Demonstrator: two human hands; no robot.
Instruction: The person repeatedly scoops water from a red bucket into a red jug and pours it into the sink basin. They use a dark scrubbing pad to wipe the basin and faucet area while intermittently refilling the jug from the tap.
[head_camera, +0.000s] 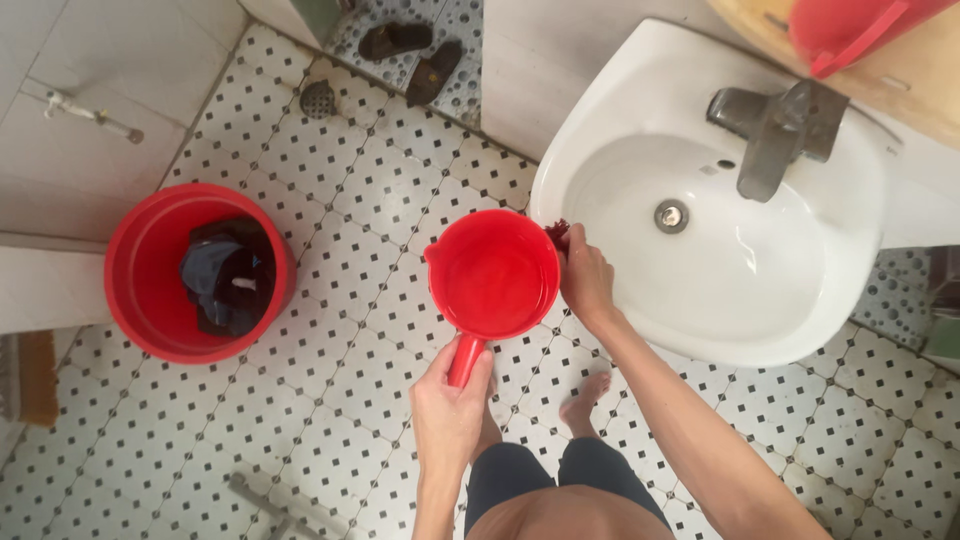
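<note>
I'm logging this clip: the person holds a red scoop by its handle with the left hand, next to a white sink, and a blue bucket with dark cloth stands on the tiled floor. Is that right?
Not quite: the bucket is red, not blue, as the head view shows. The rest holds: the left hand grips the handle of the red scoop beside the white sink, and dark cloth lies in the bucket.

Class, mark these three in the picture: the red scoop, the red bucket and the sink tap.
red scoop (495, 272): head view, on the inside of its bowl.
red bucket (140, 250): head view, on its inner left wall.
sink tap (775, 135): head view, on the middle of its metal body.
</note>
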